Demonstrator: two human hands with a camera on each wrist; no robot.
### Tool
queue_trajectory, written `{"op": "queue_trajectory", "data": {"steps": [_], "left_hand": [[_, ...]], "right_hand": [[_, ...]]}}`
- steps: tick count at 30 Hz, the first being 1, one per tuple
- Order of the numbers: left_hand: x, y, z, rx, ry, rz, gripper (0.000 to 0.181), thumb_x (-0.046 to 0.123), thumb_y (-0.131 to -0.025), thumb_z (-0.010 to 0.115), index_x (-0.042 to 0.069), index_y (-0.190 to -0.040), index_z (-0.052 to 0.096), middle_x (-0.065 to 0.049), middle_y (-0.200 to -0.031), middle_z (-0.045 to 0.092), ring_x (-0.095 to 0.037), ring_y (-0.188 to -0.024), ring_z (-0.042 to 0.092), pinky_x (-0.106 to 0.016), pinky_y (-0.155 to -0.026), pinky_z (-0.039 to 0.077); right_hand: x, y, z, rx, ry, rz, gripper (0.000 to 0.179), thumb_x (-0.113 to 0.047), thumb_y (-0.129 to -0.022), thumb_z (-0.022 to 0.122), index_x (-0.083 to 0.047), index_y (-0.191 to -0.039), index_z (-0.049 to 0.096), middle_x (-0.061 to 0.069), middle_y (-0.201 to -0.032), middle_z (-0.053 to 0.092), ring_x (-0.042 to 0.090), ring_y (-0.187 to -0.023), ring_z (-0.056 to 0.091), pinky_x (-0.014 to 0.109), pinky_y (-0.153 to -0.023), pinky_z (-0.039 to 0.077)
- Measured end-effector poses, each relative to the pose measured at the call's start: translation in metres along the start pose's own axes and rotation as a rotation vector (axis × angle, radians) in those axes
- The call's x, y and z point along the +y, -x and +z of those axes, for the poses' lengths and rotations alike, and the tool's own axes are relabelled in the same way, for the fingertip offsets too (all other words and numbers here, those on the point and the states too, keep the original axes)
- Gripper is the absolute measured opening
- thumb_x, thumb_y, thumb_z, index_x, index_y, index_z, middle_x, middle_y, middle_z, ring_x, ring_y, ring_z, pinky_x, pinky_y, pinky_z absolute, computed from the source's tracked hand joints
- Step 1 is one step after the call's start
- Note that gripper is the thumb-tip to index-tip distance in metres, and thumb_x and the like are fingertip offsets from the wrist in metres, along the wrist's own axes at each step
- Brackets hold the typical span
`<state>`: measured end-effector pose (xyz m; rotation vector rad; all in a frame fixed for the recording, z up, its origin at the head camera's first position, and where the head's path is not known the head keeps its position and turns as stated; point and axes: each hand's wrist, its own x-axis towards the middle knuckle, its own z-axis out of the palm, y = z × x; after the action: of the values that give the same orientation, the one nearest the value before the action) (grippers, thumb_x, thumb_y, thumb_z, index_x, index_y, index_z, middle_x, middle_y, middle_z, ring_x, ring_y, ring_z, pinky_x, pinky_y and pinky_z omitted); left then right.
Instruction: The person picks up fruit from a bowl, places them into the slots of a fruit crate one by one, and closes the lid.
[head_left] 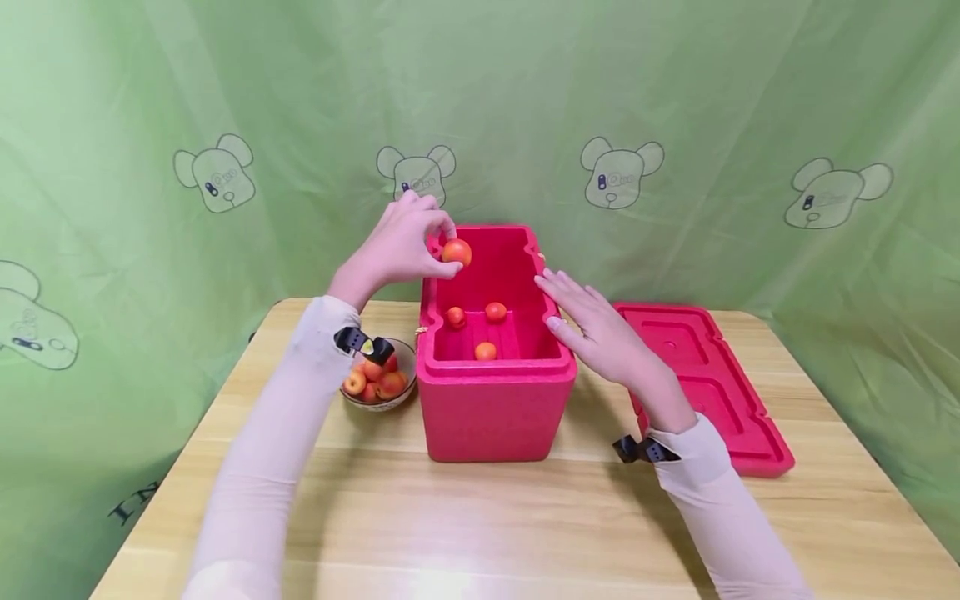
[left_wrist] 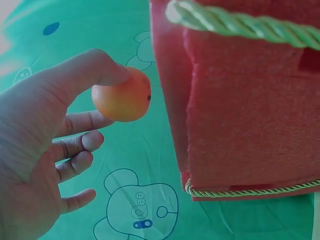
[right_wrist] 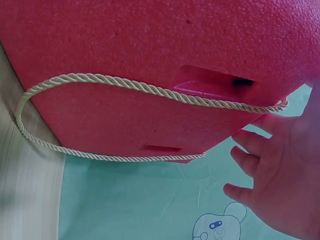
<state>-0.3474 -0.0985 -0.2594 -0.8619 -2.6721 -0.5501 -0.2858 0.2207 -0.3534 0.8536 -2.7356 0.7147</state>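
Between thumb and fingers, my left hand (head_left: 408,242) pinches an orange-red apple (head_left: 457,252) over the left side of a red foam box (head_left: 495,417). The left wrist view shows the apple (left_wrist: 122,95) outside the box wall, thumb on one side of it. Inside the box lie three small orange-red fruits, one at the left (head_left: 455,317), one farther back (head_left: 496,312) and one near the front wall (head_left: 486,351). My right hand (head_left: 600,329) rests with straight fingers at the box's right rim. A twisted rope handle (right_wrist: 125,82) hangs along that side.
A bowl (head_left: 382,406) with several similar fruits stands left of the box, partly under my left wrist. On the right, the red lid (head_left: 697,375) lies on the wooden table (head_left: 375,525). Green printed cloth (head_left: 517,100) hangs behind.
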Motion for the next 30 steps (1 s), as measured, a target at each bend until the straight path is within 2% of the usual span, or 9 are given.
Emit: {"op": "queue_trajectory", "data": {"steps": [9, 13, 24, 30], "left_hand": [[0.005, -0.011, 0.002, -0.036, -0.020, 0.021, 0.035, 0.037, -0.079, 0.079, 0.012, -0.100, 0.069, -0.008, -0.102, 0.057, -0.023, -0.104, 0.041, -0.041, -0.095, 0.034], [0.008, -0.014, 0.004, -0.048, -0.026, 0.025, 0.035, 0.037, -0.079, 0.079, 0.011, -0.101, 0.069, -0.007, -0.101, 0.057, -0.022, -0.104, 0.042, -0.040, -0.096, 0.033], [0.016, -0.024, 0.003, -0.072, -0.052, 0.006, 0.036, 0.038, -0.080, 0.080, 0.012, -0.102, 0.069, -0.003, -0.099, 0.053, -0.022, -0.104, 0.041, -0.039, -0.095, 0.032], [0.021, -0.026, 0.005, -0.102, -0.106, 0.016, 0.038, 0.039, -0.080, 0.080, 0.013, -0.105, 0.069, -0.003, -0.102, 0.054, -0.022, -0.106, 0.042, -0.043, -0.098, 0.034]], "right_hand": [[0.003, 0.000, 0.005, 0.031, -0.022, -0.017, 0.064, -0.039, -0.104, 0.051, -0.027, -0.162, 0.028, 0.000, -0.170, 0.023, 0.029, -0.159, 0.017, 0.061, -0.125, 0.012], [0.002, -0.001, 0.007, 0.049, -0.031, -0.012, 0.064, -0.035, -0.103, 0.053, -0.027, -0.161, 0.029, -0.001, -0.170, 0.024, 0.028, -0.159, 0.018, 0.061, -0.125, 0.011], [-0.002, -0.006, 0.008, 0.048, -0.031, 0.020, 0.065, -0.043, -0.103, 0.050, -0.028, -0.162, 0.028, -0.003, -0.170, 0.023, 0.026, -0.159, 0.016, 0.061, -0.125, 0.011], [-0.002, -0.007, 0.009, 0.046, -0.056, 0.023, 0.064, -0.042, -0.103, 0.050, -0.027, -0.162, 0.029, -0.003, -0.170, 0.024, 0.028, -0.158, 0.019, 0.061, -0.125, 0.012]]}}
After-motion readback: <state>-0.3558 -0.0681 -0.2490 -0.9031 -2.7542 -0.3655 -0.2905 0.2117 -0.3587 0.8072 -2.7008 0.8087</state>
